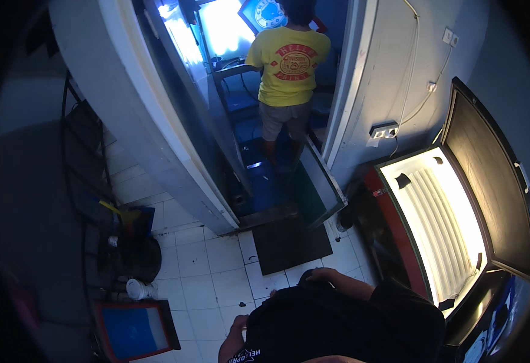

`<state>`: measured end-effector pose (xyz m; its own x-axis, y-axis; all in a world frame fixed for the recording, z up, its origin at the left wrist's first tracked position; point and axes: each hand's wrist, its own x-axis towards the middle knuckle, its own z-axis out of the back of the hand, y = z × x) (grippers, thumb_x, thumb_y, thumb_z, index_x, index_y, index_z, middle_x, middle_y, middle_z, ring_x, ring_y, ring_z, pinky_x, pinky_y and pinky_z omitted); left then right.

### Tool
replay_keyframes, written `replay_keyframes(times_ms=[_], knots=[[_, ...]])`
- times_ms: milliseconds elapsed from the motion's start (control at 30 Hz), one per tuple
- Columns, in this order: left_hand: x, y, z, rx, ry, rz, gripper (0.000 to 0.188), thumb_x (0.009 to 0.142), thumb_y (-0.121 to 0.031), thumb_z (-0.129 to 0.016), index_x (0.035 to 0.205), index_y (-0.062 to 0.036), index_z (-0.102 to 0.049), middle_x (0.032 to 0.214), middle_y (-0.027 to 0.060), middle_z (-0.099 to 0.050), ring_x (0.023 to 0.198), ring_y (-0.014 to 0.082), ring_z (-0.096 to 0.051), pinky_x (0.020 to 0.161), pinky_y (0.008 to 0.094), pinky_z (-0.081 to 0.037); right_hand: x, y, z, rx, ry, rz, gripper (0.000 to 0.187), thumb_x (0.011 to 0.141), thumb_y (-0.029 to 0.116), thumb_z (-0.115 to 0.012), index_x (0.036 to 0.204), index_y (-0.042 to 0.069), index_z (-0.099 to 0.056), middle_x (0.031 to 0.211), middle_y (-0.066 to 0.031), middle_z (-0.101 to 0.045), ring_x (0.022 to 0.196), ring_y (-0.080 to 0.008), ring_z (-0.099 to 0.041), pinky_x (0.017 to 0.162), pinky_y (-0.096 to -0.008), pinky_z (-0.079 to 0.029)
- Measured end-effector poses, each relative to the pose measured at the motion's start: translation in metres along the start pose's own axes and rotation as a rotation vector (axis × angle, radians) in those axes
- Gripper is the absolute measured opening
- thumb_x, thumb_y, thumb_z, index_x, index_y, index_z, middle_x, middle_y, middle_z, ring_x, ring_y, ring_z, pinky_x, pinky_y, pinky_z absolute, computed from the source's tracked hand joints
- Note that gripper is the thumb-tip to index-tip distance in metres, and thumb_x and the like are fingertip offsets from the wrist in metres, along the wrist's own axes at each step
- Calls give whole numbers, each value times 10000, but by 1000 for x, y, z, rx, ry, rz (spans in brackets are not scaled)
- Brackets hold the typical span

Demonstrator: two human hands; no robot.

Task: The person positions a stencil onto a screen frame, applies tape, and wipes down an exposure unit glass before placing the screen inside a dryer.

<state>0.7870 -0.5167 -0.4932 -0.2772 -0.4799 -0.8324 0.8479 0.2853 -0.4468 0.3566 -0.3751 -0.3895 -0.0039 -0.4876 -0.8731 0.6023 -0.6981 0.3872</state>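
In the head view my left hand point(238, 327) hangs low beside my dark shirt, its fingers partly curled; whether it holds anything does not show. My right hand point(321, 275) is bent in front of my body next to a small black shape point(305, 277) I cannot make out. Most of its fingers are hidden. Ahead, past a doorway, a person in a yellow shirt point(291, 63) stands with their back to me, near a framed panel with a round printed design point(269, 13). A frame with a pale and green face point(317, 186) leans at the doorway.
A light box point(392, 242) with glowing tubes stands at right, its black lid point(489, 175) raised. A dark mat point(292, 248) lies before the raised threshold. Left are a red-edged frame with blue mesh point(128, 331), a white tub point(141, 289) and a dark bucket point(148, 259).
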Motion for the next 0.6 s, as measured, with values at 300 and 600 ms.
replay_keyframes(times_ms=[300,600], knots=[[36,17,50,859,48,-523,346,816,-286,-416,881,-6,-610,836,215,-606,813,328,-600,708,435,-467,19,-18,-20,431,-20,-307,413,761,486,-540,973,140,-612,809,-37,-599,637,-168,-576,518,-341,-485],[49,-91,12,-44,1,-305,448,784,-388,-506,824,42,-624,819,183,-632,815,287,-608,752,360,-457,58,-95,-55,160,-196,68,344,717,309,-612,988,100,-578,802,-43,-597,685,-140,-583,574,-337,-507]])
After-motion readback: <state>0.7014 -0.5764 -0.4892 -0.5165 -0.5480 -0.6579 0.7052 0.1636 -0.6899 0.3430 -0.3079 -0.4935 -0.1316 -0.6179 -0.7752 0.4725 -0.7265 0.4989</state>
